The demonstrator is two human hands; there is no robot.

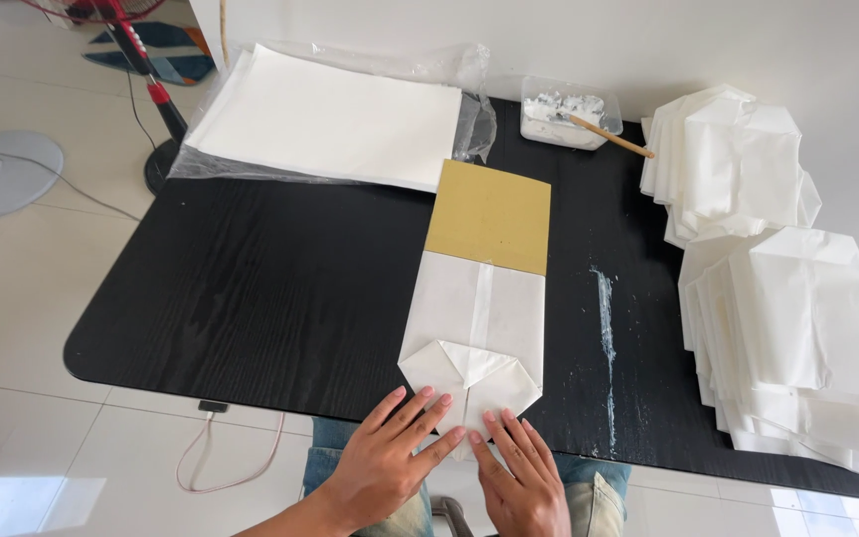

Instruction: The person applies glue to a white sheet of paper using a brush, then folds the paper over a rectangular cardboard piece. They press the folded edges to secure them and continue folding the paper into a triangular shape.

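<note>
Head view. Nearest the camera: both hands, at the near edge of the black table (251, 288). Left hand (390, 462) lies flat, fingers spread and extended, fingertips pressing the bottom folds of a white paper bag (474, 333); nothing gripped. Right hand (519, 477) likewise flat and open, fingers on the lowest flap of the bag, just beside the left hand. Wrists and forearms cut off by the bottom frame edge. Jeans (589, 497) visible below the table edge, mostly hidden by the hands and table.

Paper bag lies flat at the centre of the near edge, its bottom end folded into angled flaps under the fingertips; the lowest flap is partly covered by the hands. A tan cardboard sheet (489, 214) sticks out of the bag's far end; how far it reaches inside cannot be seen.

Far left: stack of white paper sheets (330, 114) on clear plastic wrap (474, 124). Far centre: clear tub of white paste (561, 111) with a wooden stick (613, 137) resting in it. White smear (605, 318) on the table right of the bag. Right side: two piles of folded bags (777, 318), overlapping, count indeterminate. Upper left: fan stand (7, 169) on the floor, cut off by the frame.
</note>
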